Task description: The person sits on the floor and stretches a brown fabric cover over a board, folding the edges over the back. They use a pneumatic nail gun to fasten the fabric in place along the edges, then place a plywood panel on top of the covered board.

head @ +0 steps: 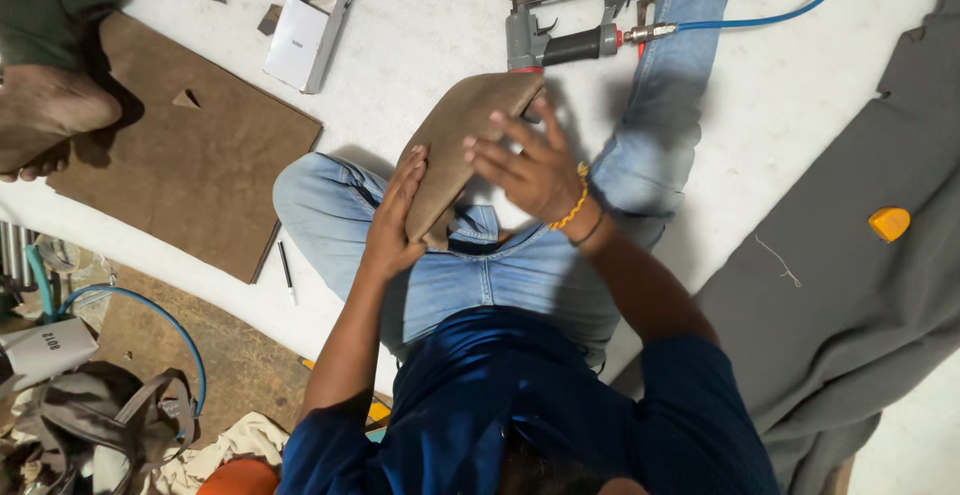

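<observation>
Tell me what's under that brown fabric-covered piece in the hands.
Under the brown piece lie the person's jeans-clad legs. The left hand and right hand press on it; its underside is hidden.

A pale whitish floor [440,15] fills most of the frame, evenly lit, with soft shadows. At the upper left lies a flat brown rectangular board [190,165], a small white cardboard box [300,40] just above its right corner. A wide grey fabric sheet [850,285] covers the right side, a small orange plastic piece [889,223] resting on it. At the lower left, a blue hose [150,307] curves over a worn brown mat [240,365] beside crumpled bags.
</observation>
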### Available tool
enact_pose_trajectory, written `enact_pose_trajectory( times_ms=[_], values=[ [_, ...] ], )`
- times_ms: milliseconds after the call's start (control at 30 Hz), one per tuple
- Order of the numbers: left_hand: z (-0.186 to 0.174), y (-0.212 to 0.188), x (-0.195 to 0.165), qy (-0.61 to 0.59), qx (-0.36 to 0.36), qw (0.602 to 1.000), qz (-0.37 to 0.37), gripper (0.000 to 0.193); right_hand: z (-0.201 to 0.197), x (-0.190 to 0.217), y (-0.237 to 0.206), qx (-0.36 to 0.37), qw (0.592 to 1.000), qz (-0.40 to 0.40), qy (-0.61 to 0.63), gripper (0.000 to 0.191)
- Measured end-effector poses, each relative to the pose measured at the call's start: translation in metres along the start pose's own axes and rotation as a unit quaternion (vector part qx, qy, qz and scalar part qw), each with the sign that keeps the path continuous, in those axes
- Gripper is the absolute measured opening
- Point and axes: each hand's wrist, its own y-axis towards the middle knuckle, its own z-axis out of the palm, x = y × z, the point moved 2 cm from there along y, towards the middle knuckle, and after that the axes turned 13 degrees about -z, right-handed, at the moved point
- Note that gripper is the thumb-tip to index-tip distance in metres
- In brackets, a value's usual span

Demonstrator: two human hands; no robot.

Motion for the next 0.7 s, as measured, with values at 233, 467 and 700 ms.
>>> enact_pose_trajectory(
  times_ms=[233, 467, 700],
  values=[
    [-0.006, 0.001, 0.003, -0.017, -0.023, 0.999, 0.036, 0.081, 0.011, -0.063, -0.031, -0.021, 0.989, 0.145, -0.008, 0.035],
    [-0.023, -0.003, 0.073, -0.205, -0.148, 0.962, -0.103, 0.066, 0.057, -0.083, -0.102, -0.241, 0.775, 0.457, 0.365, 0.03],
    [-0.096, -0.004, 0.153, -0.445, -0.226, 0.862, -0.093, 0.044, 0.095, -0.047, -0.099, -0.116, 0.725, 0.501, 0.458, 0.066]
  ],
)
